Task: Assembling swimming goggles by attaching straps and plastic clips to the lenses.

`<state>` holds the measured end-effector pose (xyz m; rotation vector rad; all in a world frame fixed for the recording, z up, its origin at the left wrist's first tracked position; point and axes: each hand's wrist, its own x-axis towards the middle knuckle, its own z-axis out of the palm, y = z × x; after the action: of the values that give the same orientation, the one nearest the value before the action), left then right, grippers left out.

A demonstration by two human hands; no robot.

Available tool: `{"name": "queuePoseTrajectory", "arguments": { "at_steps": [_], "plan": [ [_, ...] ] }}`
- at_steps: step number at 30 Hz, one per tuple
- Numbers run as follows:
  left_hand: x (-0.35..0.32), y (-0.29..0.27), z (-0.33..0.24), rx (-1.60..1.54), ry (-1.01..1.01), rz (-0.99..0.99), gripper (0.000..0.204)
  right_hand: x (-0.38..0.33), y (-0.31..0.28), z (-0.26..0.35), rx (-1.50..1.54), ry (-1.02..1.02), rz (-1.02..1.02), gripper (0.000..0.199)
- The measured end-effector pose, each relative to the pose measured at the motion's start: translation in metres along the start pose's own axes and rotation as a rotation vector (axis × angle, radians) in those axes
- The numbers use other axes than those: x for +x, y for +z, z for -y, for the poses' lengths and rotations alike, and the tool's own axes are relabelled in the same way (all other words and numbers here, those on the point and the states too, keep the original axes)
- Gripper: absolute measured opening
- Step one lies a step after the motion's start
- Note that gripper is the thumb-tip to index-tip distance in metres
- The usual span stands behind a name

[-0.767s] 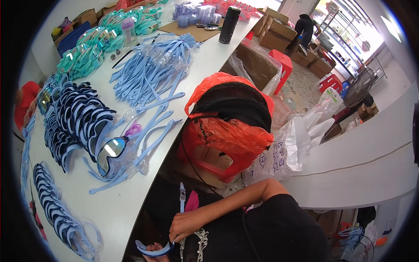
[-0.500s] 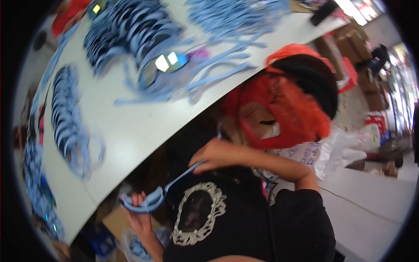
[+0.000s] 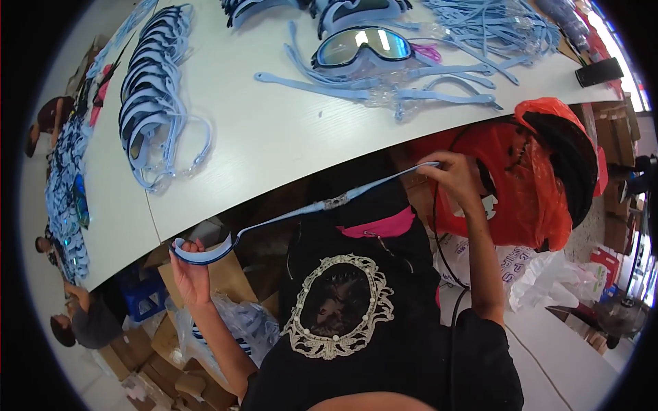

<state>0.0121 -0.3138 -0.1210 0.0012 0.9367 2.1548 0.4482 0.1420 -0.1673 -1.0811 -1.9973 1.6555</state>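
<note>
My left hand (image 3: 192,274) grips a pair of light blue swim goggles (image 3: 205,257) by the frame, below the table's front edge. From the goggles a light blue strap (image 3: 281,217) runs up to the right, with a clear plastic buckle (image 3: 336,201) midway along it. My right hand (image 3: 454,179) pinches the far end of that strap and holds it stretched across my lap. On the table above lie finished-looking goggles with mirrored lenses (image 3: 363,46), and loose blue straps with clear buckles (image 3: 445,96) lie beside them.
A stacked row of goggles (image 3: 151,89) lies on the white table (image 3: 240,157). More straps (image 3: 493,24) are heaped at the back right, near a black object (image 3: 600,72). A red plastic bag (image 3: 541,185) hangs to the right. Cardboard boxes (image 3: 219,274) stand below; other people (image 3: 96,318) are at left.
My right hand has moved up and to the right, drawing the strap out long, so the clear buckle now shows. My left hand keeps the goggles. The view has shifted.
</note>
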Motion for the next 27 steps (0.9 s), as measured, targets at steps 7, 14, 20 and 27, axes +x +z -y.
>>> {"name": "queuePoseTrajectory", "arguments": {
  "at_steps": [7, 14, 20, 27],
  "plan": [
    [0.016, 0.037, 0.068, 0.054, -0.119, -0.156, 0.022, -0.008, 0.049, 0.016, 0.933, -0.044, -0.326, 0.022],
    [-0.003, 0.115, 0.107, 0.612, -0.123, 0.078, 0.023, -0.015, 0.101, 0.079, 0.421, -0.123, 0.142, 0.01],
    [-0.009, 0.178, 0.127, 1.214, -0.081, 0.536, 0.024, -0.019, 0.134, 0.13, -0.065, -0.333, 0.439, 0.013],
    [0.001, 0.168, 0.141, 1.219, -0.115, 0.679, 0.029, -0.013, 0.134, 0.132, -0.249, -0.429, 0.497, 0.022]
  ]
}}
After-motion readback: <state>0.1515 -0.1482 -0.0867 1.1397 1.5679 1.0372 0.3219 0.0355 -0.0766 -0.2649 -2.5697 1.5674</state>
